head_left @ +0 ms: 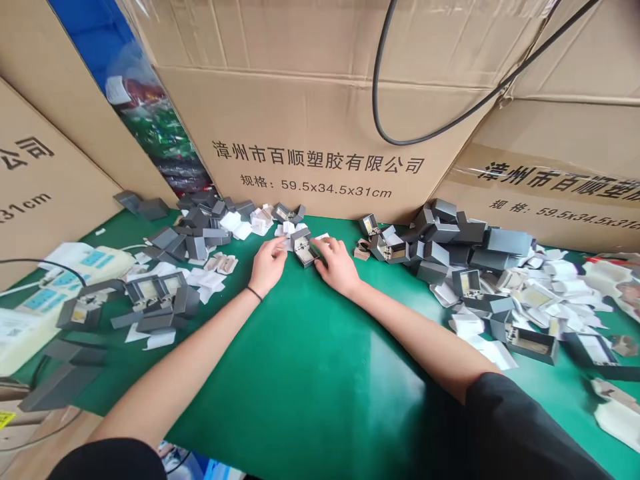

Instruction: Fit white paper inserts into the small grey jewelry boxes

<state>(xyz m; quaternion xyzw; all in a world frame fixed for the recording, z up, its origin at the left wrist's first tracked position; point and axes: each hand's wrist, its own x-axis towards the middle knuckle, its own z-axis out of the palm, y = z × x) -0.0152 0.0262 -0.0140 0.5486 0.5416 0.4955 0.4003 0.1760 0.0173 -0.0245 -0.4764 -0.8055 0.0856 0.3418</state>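
A small dark grey hinged box (306, 257) stands with its lid raised on the green tabletop, between my two hands. Just left of it is my left hand (267, 268), its fingertips drawn together by a white paper piece (289, 230); whatever they pinch is too small to make out. My right hand (337, 267) reaches to the box's right side, thumb and fingers apart, the fingertips at its edge. Whether they press on it I cannot tell. White scraps lie behind the box, partly hidden by it.
Dark grey boxes are heaped at left (197, 227) and right (460, 240), among white paper pieces (560, 287). Large cartons (320, 113) wall the back of the green table (300, 373). A black cable (395, 141) loops down in front. A pale device (60, 293) lies at left.
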